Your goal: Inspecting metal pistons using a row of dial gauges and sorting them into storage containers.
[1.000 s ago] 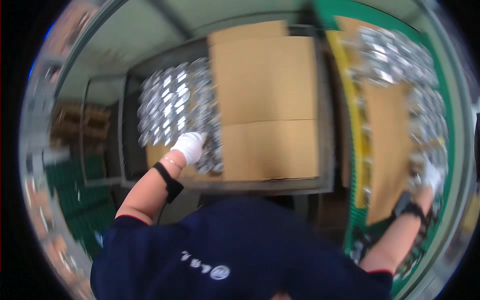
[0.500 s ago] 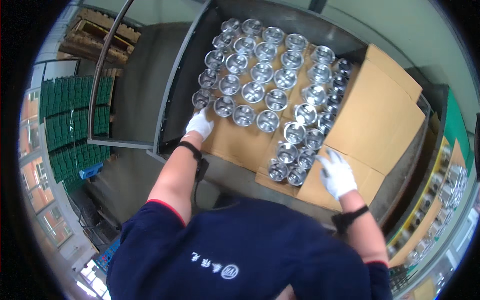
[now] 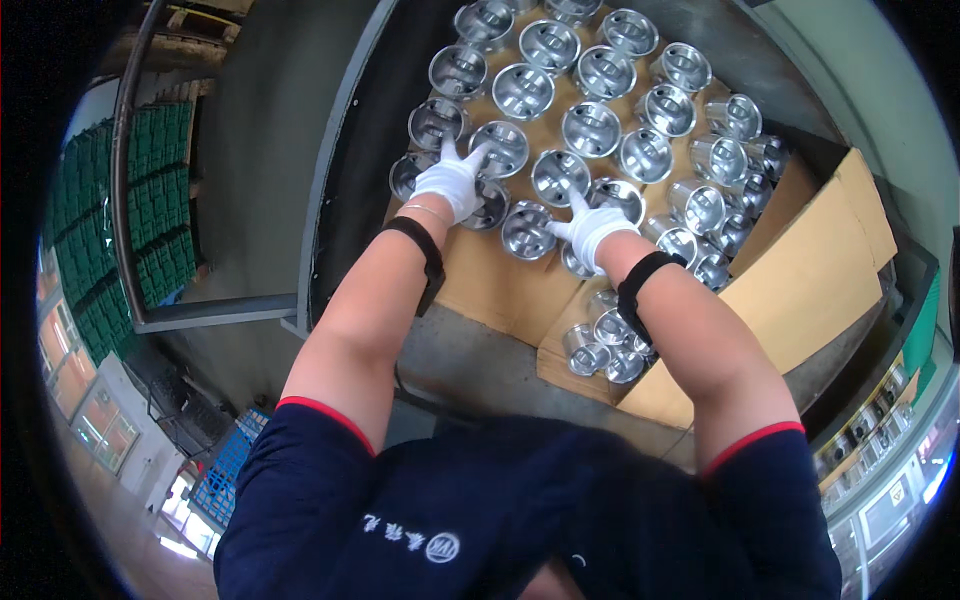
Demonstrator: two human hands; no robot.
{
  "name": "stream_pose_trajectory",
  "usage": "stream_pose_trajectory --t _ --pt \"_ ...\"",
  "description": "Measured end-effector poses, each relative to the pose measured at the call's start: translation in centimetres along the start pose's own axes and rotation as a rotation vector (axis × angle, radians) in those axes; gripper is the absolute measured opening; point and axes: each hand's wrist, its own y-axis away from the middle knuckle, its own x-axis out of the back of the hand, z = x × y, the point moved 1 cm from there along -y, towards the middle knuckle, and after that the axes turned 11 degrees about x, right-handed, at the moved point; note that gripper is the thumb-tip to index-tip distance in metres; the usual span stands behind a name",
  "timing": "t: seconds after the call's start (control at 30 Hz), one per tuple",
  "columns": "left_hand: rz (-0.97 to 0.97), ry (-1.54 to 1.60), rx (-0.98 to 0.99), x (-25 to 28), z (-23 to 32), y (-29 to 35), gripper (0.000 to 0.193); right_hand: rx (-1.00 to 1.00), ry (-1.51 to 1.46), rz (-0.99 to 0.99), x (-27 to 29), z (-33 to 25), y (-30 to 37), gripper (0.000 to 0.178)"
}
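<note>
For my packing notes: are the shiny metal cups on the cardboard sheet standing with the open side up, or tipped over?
Open side up: the metal cups on the cardboard sheet show round hollow insides.

I note shiny round metal cups in rows on a flat brown cardboard sheet; more cups lie below it.

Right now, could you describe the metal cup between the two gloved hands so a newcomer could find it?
Start at the brown cardboard sheet covered with shiny metal cups. Follow its near row to the cup between the left hand and right hand. Unlike its neighbours, neither glove covers it.
</note>
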Motion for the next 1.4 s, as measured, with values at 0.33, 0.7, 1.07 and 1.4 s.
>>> stream_pose_trajectory --t 0.33,0.7,1.07,1.4 --pt "0.27 0.097 -0.002 -2.2 1.2 -0.8 0.058 -0.028 0.148 0.307 -4.3 0.3 -2.7 0.049" --pt "0.46 0.093 -0.176 -5.3 -1.9 -0.6 0.053 0.033 0.186 0.438 -7.8 0.8 -3.1 0.041" --pt "0.262 -0.06 -0.263 -5.2 -3.6 -0.7 0.056 -0.033 -0.153 0.45 -4.6 -2.3 -0.3 0.027" --pt "0.315 -0.014 -0.136 -5.6 -1.8 2.1 0.051 -0.075 -0.645 0.615 -13.0 -7.0 14.9 0.05"
